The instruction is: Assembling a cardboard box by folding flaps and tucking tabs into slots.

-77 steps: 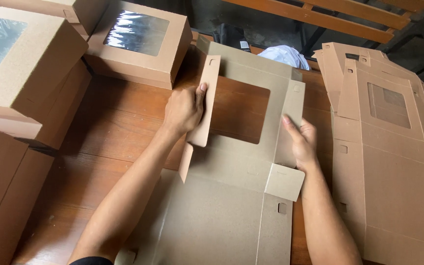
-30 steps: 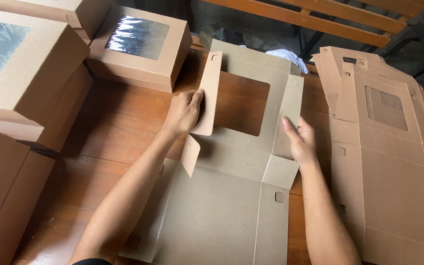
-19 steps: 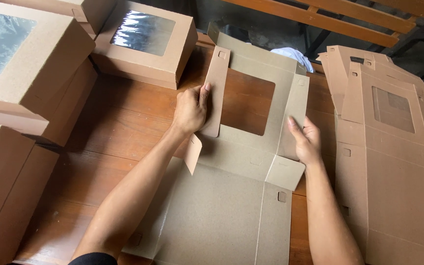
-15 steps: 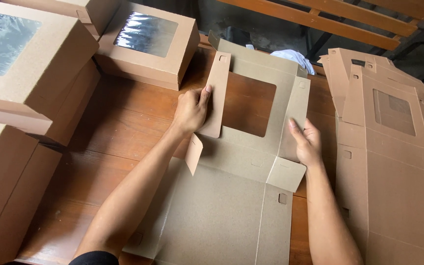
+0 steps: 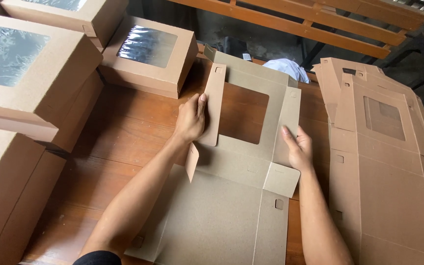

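Side flap (image 5: pixel 212 105) raised higher — left hand (image 5: pixel 190 120) gripping

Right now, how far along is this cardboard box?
Barely begun. The cardboard sheet lies mostly flat on the wooden table. In hand: the left hand lifts the left side flap, while the right hand presses the right side flap. Left: the remaining folds. Finished boxes stand at left; more flat sheets wait at right.
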